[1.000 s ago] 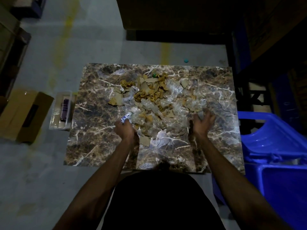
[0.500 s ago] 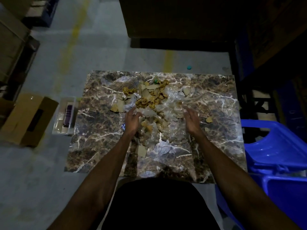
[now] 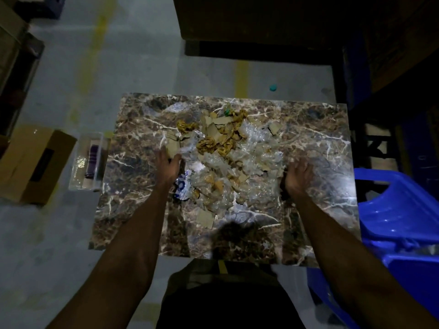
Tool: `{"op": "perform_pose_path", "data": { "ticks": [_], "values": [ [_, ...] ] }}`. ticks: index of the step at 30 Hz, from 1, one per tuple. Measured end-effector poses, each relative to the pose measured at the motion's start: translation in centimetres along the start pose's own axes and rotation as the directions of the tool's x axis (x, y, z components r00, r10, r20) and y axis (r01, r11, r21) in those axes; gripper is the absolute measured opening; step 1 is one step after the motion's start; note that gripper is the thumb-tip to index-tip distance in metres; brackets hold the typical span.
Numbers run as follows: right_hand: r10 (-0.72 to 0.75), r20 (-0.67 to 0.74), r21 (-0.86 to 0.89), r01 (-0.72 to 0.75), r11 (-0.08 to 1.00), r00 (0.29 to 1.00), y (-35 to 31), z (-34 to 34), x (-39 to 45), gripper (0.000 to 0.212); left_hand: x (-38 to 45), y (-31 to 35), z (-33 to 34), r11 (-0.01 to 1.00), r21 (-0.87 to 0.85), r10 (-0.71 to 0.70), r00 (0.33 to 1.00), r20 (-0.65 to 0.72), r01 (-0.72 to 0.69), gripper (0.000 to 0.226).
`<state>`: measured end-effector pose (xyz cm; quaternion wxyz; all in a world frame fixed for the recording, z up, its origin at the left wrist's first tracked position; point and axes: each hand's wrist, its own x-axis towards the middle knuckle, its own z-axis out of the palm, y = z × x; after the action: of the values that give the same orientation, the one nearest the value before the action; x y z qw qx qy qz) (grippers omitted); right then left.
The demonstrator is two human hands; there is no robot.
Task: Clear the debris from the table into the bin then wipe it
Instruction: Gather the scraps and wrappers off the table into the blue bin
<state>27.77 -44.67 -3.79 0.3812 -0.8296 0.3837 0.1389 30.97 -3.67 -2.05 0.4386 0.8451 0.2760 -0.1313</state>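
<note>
On dark marble-patterned table (image 3: 133, 198): debris pile (image 3: 228, 160) at centre, clear plastic scraps, cardboard bits, crumpled gold wrappers. Left hand (image 3: 169, 163) at pile's left edge, fingers straight, touching cardboard piece. Right hand (image 3: 298, 175) at pile's right edge, fingers loosely spread, holding nothing. Blue bin (image 3: 401, 224) just beside table's right edge, cut off by frame. Grey concrete floor (image 3: 142, 67) with faded yellow line; cardboard box (image 3: 33, 162) and clear tray (image 3: 88, 162) left of table. Far room dim, dark shapes unreadable.
</note>
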Motion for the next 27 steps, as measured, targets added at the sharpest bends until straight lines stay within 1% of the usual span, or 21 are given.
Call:
{"op": "perform_pose_path", "data": {
  "ticks": [2,4,7,9,11,13,14,16,17,19,20,21,23,24,25,27],
  "values": [
    [-0.13,0.045,-0.035,0.132,0.991,0.99,0.2,1.5,-1.0,0.064,0.3,-0.3,0.9,1.0,0.028,0.014,0.999,0.045,-0.015,0.081],
    [-0.246,0.107,-0.025,0.25,0.968,0.963,-0.2,2.9,-2.4,0.071,-0.3,0.0,2.1,0.997,0.072,0.028,0.996,0.084,-0.034,0.081],
    [-0.291,0.175,0.085,0.28,0.956,0.94,-0.5,4.3,-3.3,0.094,-2.0,0.6,3.6,0.996,0.071,0.053,0.991,0.122,-0.062,0.066],
    [-0.291,0.2,0.214,0.248,0.945,0.936,-0.2,4.2,-2.8,0.095,-1.8,0.3,3.9,0.998,-0.019,0.059,0.987,0.151,-0.057,0.068],
    [-0.259,0.18,0.349,0.185,0.919,0.949,-0.4,3.0,-3.2,0.087,-1.3,-1.0,4.0,0.992,-0.11,0.071,0.992,0.104,-0.059,0.071],
    [-0.204,0.093,0.385,0.154,0.91,0.974,-0.1,1.6,-4.7,0.081,-3.2,-1.0,3.3,0.984,-0.136,0.112,0.994,-0.005,-0.112,0.06],
    [-0.199,0.033,0.378,0.172,0.91,0.98,0.3,1.0,-5.6,0.081,-4.8,-0.6,2.7,0.975,-0.17,0.139,0.989,-0.055,-0.146,0.053],
    [-0.2,-0.043,0.394,0.2,0.897,0.979,1.5,0.2,-7.7,0.079,-8.2,-0.6,2.3,0.946,-0.288,0.118,0.987,-0.112,-0.146,0.037],
    [-0.213,-0.048,0.4,0.214,0.891,0.976,2.3,0.3,-8.8,0.075,-9.8,-1.0,2.6,0.936,-0.325,0.091,0.986,-0.138,-0.132,0.033],
    [-0.261,0.028,0.372,0.233,0.899,0.965,2.7,1.1,-11.4,0.061,-12.8,-1.0,3.8,0.918,-0.38,0.075,0.99,-0.118,-0.115,0.034],
    [-0.269,0.096,0.352,0.22,0.91,0.958,2.8,1.9,-12.4,0.056,-14.3,-1.0,4.6,0.919,-0.375,0.093,0.991,-0.095,-0.122,0.037],
    [-0.27,0.153,0.332,0.207,0.92,0.951,2.8,2.8,-13.1,0.054,-15.6,-1.1,5.6,0.928,-0.34,0.14,0.988,-0.062,-0.152,0.04],
    [-0.268,0.192,0.276,0.211,0.938,0.944,2.7,4.4,-14.1,0.056,-17.6,-1.1,7.3,0.934,-0.27,0.241,0.97,-0.001,-0.233,0.048],
    [-0.255,0.197,0.262,0.199,0.944,0.947,2.4,4.9,-14.4,0.058,-18.2,-1.0,8.0,0.934,-0.265,0.251,0.968,0.012,-0.239,0.052],
    [-0.243,0.199,0.268,0.186,0.945,0.949,1.9,5.2,-14.7,0.057,-18.4,-1.0,8.5,0.939,-0.241,0.252,0.968,0.001,-0.244,0.054],
    [-0.259,0.163,0.345,0.191,0.919,0.952,0.8,4.7,-15.4,0.05,-18.4,-0.7,8.7,0.95,-0.114,0.28,0.954,-0.105,-0.291,0.055]
  ]
}}
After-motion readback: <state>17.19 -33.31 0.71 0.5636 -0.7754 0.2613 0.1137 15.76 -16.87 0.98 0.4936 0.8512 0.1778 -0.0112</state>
